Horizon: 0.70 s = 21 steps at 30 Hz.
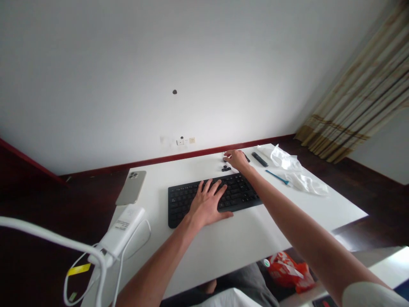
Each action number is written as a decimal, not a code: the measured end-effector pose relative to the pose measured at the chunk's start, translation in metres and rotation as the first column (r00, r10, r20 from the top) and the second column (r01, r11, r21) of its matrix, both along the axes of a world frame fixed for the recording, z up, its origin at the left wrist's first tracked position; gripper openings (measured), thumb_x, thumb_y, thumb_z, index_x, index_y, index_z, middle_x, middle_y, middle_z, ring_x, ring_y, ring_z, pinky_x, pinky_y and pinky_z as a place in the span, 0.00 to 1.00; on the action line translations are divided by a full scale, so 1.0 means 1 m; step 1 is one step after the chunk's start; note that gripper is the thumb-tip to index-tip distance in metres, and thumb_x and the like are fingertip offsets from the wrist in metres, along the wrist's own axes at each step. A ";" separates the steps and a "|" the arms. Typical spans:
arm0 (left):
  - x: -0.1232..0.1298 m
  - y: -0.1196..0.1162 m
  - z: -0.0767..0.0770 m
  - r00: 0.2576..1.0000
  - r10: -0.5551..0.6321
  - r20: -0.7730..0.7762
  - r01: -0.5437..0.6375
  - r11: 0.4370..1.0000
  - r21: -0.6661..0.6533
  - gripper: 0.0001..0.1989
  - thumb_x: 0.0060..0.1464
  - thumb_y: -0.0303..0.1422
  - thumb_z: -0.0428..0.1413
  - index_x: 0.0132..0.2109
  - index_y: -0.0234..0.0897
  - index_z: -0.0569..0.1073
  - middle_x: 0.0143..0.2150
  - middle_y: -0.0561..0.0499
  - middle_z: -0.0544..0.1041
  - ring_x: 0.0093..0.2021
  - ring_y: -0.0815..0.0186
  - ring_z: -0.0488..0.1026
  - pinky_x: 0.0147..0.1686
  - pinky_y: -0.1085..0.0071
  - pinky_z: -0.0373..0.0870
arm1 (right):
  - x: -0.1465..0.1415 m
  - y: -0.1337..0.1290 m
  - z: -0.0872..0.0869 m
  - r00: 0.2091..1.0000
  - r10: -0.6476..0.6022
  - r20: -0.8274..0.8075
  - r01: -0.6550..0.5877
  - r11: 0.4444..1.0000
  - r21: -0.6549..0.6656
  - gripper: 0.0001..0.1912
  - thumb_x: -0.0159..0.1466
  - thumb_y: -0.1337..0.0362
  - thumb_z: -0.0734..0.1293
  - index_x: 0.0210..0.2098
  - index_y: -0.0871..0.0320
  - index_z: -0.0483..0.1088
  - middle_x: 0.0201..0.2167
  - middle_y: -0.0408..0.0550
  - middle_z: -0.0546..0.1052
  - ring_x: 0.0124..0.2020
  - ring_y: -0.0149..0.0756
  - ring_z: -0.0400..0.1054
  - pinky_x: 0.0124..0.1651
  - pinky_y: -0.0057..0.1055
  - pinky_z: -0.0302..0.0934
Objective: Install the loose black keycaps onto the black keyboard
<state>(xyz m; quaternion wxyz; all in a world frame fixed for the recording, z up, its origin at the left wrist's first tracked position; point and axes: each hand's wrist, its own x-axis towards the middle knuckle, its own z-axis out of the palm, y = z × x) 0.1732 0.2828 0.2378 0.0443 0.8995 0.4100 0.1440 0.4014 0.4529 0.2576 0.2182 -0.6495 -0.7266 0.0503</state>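
Note:
A black keyboard (179, 203) lies on the white table (243, 238). My left hand (209, 202) rests on its middle with the fingers spread and the thumb over the front edge. Beyond the keyboard's back edge, my right hand (234, 159) reaches down with its fingertips bent together near some small black pieces (226, 169). Whatever those fingertips may hold is too small to make out. Some keys at the keyboard's right part look missing or uneven.
A phone (131, 187) and a white power strip (123, 228) with cables are at the left. On the right lie a black elongated object (260, 159), a blue thin tool (277, 177) and crumpled white plastic (284, 160). A red bag (287, 273) is below the front edge.

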 end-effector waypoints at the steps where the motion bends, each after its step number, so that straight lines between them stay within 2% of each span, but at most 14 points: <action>1: 0.000 0.000 0.000 1.000 0.000 0.003 0.000 1.000 0.000 0.51 0.55 0.70 0.50 0.75 0.45 0.58 0.77 0.46 0.56 0.76 0.44 0.49 0.74 0.41 0.44 | -0.001 0.001 -0.002 1.000 -0.008 0.014 0.008 1.000 -0.006 0.12 0.66 0.63 0.71 0.48 0.58 0.82 0.43 0.51 0.85 0.46 0.43 0.79 0.52 0.33 0.67; 7: 0.001 0.000 -0.002 1.000 0.006 -0.001 -0.006 1.000 0.002 0.50 0.55 0.69 0.50 0.75 0.45 0.58 0.77 0.46 0.56 0.76 0.43 0.49 0.74 0.41 0.44 | -0.008 0.004 -0.010 0.996 -0.051 0.079 0.054 0.998 -0.038 0.17 0.67 0.61 0.70 0.52 0.58 0.80 0.45 0.55 0.85 0.49 0.47 0.78 0.53 0.36 0.68; 15: 0.001 -0.001 0.001 1.000 0.007 -0.011 -0.007 1.000 -0.004 0.51 0.55 0.70 0.49 0.75 0.45 0.58 0.77 0.46 0.56 0.76 0.44 0.49 0.74 0.41 0.44 | -0.014 0.006 -0.005 0.992 -0.028 0.120 0.034 0.998 -0.049 0.12 0.64 0.66 0.70 0.45 0.59 0.84 0.41 0.57 0.85 0.47 0.50 0.79 0.52 0.38 0.68; 18: 0.001 -0.001 0.001 1.000 0.008 -0.011 -0.008 1.000 -0.003 0.51 0.54 0.69 0.50 0.75 0.45 0.58 0.77 0.46 0.56 0.76 0.44 0.50 0.74 0.41 0.44 | -0.012 -0.004 0.004 0.994 -0.036 0.105 0.040 0.999 -0.030 0.14 0.64 0.67 0.69 0.47 0.58 0.83 0.41 0.55 0.86 0.48 0.49 0.79 0.53 0.37 0.68; 21: 0.001 -0.001 0.000 1.000 0.013 -0.010 -0.013 1.000 0.006 0.50 0.54 0.69 0.51 0.75 0.45 0.58 0.77 0.47 0.56 0.76 0.43 0.50 0.74 0.41 0.44 | -0.008 -0.033 0.015 0.999 -0.039 0.026 0.038 0.999 0.017 0.15 0.65 0.66 0.68 0.49 0.56 0.82 0.41 0.51 0.86 0.45 0.44 0.80 0.52 0.34 0.69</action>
